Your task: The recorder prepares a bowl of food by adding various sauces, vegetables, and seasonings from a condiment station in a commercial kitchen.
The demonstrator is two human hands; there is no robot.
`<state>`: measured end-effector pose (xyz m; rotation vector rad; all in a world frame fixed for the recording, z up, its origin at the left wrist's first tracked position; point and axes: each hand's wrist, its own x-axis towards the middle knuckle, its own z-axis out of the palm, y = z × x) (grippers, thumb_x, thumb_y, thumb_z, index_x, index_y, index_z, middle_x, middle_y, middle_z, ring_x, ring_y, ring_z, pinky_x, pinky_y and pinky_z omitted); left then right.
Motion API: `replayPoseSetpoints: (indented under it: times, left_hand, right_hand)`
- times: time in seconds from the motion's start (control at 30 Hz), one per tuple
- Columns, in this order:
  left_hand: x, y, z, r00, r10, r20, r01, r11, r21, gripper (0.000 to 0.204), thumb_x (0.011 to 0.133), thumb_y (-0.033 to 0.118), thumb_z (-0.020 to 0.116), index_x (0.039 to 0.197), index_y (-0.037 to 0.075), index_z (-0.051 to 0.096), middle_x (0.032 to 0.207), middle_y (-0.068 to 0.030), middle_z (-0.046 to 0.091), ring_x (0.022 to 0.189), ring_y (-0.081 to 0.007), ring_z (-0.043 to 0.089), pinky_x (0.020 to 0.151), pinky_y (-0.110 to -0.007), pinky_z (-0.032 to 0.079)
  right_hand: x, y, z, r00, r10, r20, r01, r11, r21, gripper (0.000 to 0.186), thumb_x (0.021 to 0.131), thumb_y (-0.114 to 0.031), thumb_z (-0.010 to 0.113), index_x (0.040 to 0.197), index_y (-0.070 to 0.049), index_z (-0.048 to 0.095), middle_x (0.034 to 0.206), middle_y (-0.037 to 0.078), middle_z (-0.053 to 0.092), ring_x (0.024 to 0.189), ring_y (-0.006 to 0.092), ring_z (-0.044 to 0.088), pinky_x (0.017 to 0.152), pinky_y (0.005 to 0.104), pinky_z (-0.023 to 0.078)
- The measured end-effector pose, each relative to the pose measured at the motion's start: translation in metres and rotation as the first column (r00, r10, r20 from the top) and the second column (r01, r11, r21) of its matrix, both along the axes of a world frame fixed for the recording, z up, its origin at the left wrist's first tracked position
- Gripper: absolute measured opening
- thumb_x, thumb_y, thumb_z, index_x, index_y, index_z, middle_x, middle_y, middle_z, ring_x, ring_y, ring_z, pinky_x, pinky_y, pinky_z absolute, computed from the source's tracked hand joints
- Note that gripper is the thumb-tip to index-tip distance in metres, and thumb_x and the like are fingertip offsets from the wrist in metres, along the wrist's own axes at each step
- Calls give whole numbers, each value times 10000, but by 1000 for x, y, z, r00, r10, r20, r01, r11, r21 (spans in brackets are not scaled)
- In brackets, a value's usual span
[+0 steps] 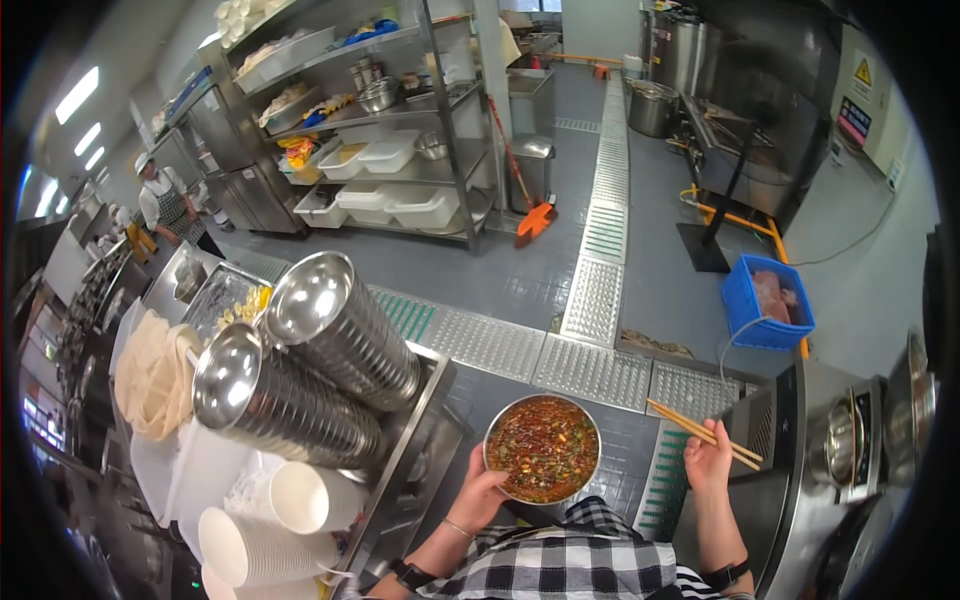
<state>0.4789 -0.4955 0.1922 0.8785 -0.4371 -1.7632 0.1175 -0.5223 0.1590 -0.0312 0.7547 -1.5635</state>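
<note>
In my left hand (477, 495) is a round metal bowl (597, 452), gripped at its left rim with the thumb over the edge. A dark reddish-brown sauce (543, 447) with green and pale bits fills it nearly to the brim. The bowl is held level in front of my checked apron (570, 570). To the right, my right hand (709, 460) is closed round a pair of wooden chopsticks (680, 417). Their long ends point up and left, apart from the bowl.
Tall stacks of metal bowls (300, 400) and white paper cups (260, 545) crowd the steel counter on my left. Steel shelving (470, 160) stands beyond. On the floor are a blue crate (740, 295), an orange broom (536, 222) and metal drain covers (590, 372). Another person (165, 205) stands far left.
</note>
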Motion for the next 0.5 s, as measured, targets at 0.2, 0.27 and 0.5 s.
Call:
replayPoseSetpoints:
  times: [0.2, 0.27, 0.5]
  left_hand:
    - [-29, -104, -10, 999, 29, 24, -30, 999, 35, 643, 743, 34, 520, 1309, 147, 236, 1245, -75, 380, 1144, -240, 419, 857, -448, 440]
    - [-36, -138, -14, 998, 61, 35, -62, 998, 22, 651, 736, 34, 525, 1309, 142, 237, 1249, -78, 381, 1145, -236, 418, 877, -438, 426]
    - [-46, -243, -13, 966, 244, 81, -248, 968, 38, 672, 716, 33, 534, 1319, 141, 258, 1265, -75, 393, 1155, -249, 411, 912, -455, 394]
  right_hand:
    - [-29, -110, -41, 910, 41, -412, 19, 990, 142, 232, 858, -276, 508, 967, -80, 566, 830, 53, 567, 655, 148, 566, 565, 262, 479]
    - [-42, -154, -60, 701, 212, -680, -85, 973, 216, 246, 863, -280, 497, 964, -66, 562, 877, 67, 581, 729, 159, 585, 623, 277, 482]
    - [-23, -317, -60, 411, 337, -847, -375, 909, 180, 265, 797, -41, 459, 1031, -23, 581, 895, 69, 593, 743, 143, 576, 665, 257, 461]
